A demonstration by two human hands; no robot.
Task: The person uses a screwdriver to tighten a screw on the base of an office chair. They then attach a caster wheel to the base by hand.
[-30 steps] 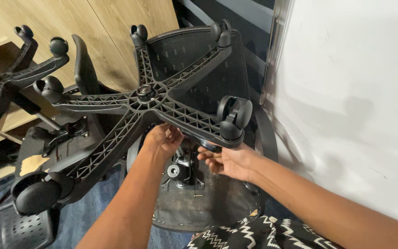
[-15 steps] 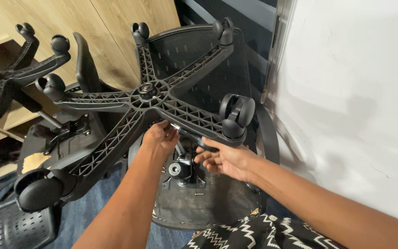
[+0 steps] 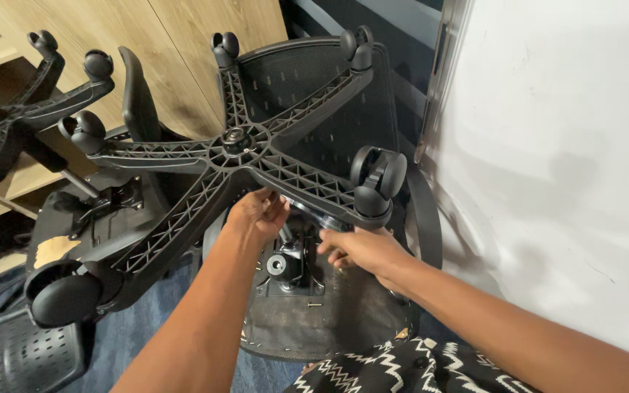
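Under the upturned chair's five-armed wheel base [image 3: 238, 149], my left hand [image 3: 256, 215] curls around the metal post [image 3: 286, 234], grip closed; my right hand [image 3: 358, 249] rests beside it, fingers half open, holding nothing I can see.

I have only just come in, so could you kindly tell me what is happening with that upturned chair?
A person works on an overturned black office chair. Its black five-armed plastic base with castor wheels points up. The left hand reaches under one base arm, near the metal mechanism plate beneath the seat, and the right hand grips a dark part beside it. A second black chair base lies at the left, against pale wooden panels.
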